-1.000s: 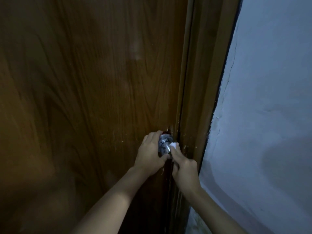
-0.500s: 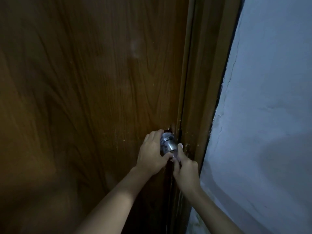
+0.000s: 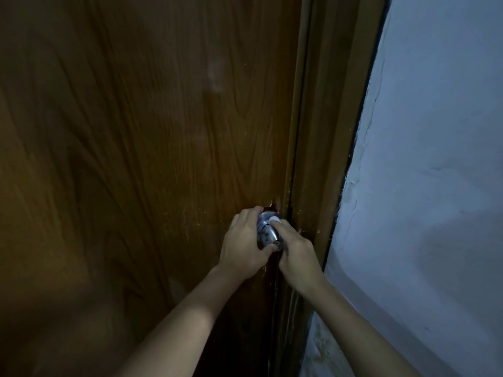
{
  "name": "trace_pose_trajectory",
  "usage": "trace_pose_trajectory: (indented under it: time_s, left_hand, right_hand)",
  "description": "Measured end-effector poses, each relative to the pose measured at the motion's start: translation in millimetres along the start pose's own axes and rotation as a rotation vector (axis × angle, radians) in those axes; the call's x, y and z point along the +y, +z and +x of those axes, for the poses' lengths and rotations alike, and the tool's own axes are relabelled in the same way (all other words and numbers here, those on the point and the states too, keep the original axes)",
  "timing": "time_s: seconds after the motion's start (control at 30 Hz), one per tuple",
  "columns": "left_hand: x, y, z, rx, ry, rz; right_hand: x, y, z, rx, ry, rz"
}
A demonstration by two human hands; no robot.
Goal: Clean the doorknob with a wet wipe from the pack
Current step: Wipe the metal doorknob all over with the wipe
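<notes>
- Wooden door (image 3: 141, 148): dark brown, strong grain, fills the view from 12 round to 9 o'clock. Small pale scuffs and specks near the latch edge.
- Door frame (image 3: 324, 148): brown strip running from 12 down toward 6 o'clock, just beside the door's edge; a thin dark gap between the two.
- Wall (image 3: 435, 159): pale bluish plaster at 3 o'clock, with a hairline crack running along it next to the frame.
- Light is dim; fine detail around the latch is hard to read.
- Doorknob (image 3: 268, 233): shiny metal, rounded, sits at the door's latch edge slightly below centre, about 5 o'clock from the middle of the view. Dull reflections on its face. Both hands cover much of it, so only the middle strip shows.
- Left hand (image 3: 243, 247): comes in from 7 o'clock, fingers curled round the knob's left side, thumb under its lower edge, gripping it.
- Right hand (image 3: 298, 255): comes in from 5 o'clock, fingers bunched narrow and pressing a small white wet wipe (image 3: 274, 220) against the knob's upper part.
- Only a small wad of the wipe shows above the fingertips; the rest is hidden in the hand.
</notes>
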State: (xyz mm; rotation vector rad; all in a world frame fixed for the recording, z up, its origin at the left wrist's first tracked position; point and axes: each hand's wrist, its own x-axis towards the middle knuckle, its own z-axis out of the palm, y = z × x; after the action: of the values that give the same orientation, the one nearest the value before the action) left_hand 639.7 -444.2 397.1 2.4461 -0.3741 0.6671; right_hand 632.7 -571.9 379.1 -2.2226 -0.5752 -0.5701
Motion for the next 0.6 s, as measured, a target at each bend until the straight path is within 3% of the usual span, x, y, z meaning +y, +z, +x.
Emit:
trace_pose_trajectory:
  time_s: [0.13,0.23,0.37,0.6]
  left_hand:
    - [0,0,0,-0.002,0.000,-0.001]
    - [-1,0,0,0.004,-0.002,0.008]
    - [-1,1,0,-0.004,-0.006,0.006]
    - [-1,1,0,-0.005,0.010,0.008]
  right_hand:
    - [-1,5,-9,0.100,-0.009,-0.011]
    - [1,7,-10,0.046,0.084,0.003]
    - [6,-1,-15,0.018,-0.061,-0.076]
    - [0,3,-4,-0.045,-0.084,-0.020]
